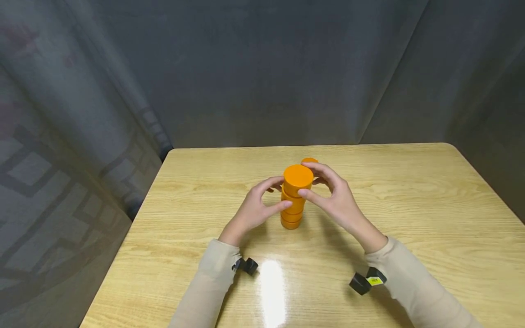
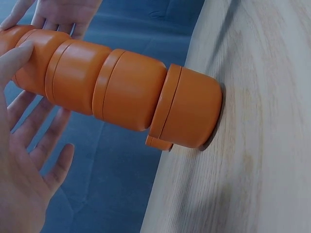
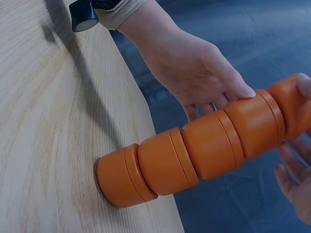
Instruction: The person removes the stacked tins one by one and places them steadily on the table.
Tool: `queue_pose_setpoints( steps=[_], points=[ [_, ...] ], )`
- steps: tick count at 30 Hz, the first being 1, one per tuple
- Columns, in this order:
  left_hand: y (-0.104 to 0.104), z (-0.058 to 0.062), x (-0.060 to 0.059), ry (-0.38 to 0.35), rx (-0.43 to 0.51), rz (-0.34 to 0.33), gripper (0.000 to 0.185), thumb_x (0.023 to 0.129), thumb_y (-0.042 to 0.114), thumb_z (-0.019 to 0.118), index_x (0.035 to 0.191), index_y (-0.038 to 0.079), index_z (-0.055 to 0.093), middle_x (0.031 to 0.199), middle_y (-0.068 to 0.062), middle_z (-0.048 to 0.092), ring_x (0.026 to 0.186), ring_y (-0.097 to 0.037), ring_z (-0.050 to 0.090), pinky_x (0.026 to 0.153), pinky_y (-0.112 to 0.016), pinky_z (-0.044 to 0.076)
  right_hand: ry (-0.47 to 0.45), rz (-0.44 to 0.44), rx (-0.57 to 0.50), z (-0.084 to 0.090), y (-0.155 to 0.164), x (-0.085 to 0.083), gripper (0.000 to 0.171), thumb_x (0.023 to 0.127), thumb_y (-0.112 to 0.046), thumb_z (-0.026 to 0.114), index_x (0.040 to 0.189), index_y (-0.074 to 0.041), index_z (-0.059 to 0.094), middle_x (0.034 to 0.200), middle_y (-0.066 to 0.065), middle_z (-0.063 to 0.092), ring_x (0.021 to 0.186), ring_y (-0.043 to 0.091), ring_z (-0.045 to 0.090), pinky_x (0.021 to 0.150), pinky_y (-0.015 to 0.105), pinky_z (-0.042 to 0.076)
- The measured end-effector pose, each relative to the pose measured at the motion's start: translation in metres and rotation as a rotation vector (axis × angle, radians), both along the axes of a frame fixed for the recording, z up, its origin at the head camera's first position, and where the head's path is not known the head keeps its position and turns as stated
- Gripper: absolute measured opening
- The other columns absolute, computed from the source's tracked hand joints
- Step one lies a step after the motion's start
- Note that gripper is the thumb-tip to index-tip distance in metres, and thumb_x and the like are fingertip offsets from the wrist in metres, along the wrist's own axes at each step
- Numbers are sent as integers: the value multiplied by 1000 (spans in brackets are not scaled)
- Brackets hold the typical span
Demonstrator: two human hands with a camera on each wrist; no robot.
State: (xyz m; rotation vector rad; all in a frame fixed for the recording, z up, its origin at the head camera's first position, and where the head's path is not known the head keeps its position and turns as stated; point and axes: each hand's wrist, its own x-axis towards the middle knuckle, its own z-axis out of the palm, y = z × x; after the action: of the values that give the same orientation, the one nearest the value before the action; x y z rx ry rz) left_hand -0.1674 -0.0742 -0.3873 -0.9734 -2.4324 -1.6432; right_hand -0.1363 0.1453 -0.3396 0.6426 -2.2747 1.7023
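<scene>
A stack of several orange cylinders [image 1: 293,200] stands upright near the middle of the wooden table [image 1: 410,218]. My right hand [image 1: 334,196] curls round the top cylinder [image 1: 298,178], thumb on its near side and fingers arched behind it. My left hand [image 1: 256,205] is beside the stack with its thumb resting against the side [image 3: 243,92]; its other fingers [image 2: 43,141] are spread and clear of the stack [image 2: 121,87]. The stack's base [image 3: 119,179] sits flat on the table.
One more orange piece [image 1: 309,160] lies on the table just behind the stack, partly hidden; it also peeks out beside the stack's base as a small orange piece [image 2: 158,143]. Grey curtains hang round the table. The table's left edge [image 1: 135,228] is close to my left arm.
</scene>
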Motion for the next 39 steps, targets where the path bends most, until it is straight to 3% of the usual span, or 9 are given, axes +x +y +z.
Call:
queue_pose_setpoints(
  steps=[11, 19, 39],
  points=[
    [1, -3, 0, 4, 5, -2, 51, 89, 22, 76, 137, 18, 57, 125, 10, 62, 107, -10, 55, 96, -51, 45, 5, -77, -30, 0, 4, -1, 53, 87, 2, 74, 136, -4, 56, 123, 5, 61, 106, 13, 56, 97, 30, 42],
    [2, -3, 0, 4, 28, -18, 51, 89, 21, 76, 137, 18, 57, 126, 9, 62, 107, -11, 55, 95, -58, 44, 10, -112, -33, 2, 6, -3, 53, 88, 1, 72, 137, -2, 54, 128, 7, 59, 106, 13, 56, 97, 31, 42],
    [2, 0, 0, 2, 28, -18, 53, 89, 20, 76, 138, 20, 56, 127, 10, 61, 108, -11, 55, 97, -55, 43, 32, -193, -48, 3, 17, -10, 51, 88, 1, 72, 136, -1, 55, 123, -1, 61, 107, 10, 55, 88, 23, 44]
  ],
)
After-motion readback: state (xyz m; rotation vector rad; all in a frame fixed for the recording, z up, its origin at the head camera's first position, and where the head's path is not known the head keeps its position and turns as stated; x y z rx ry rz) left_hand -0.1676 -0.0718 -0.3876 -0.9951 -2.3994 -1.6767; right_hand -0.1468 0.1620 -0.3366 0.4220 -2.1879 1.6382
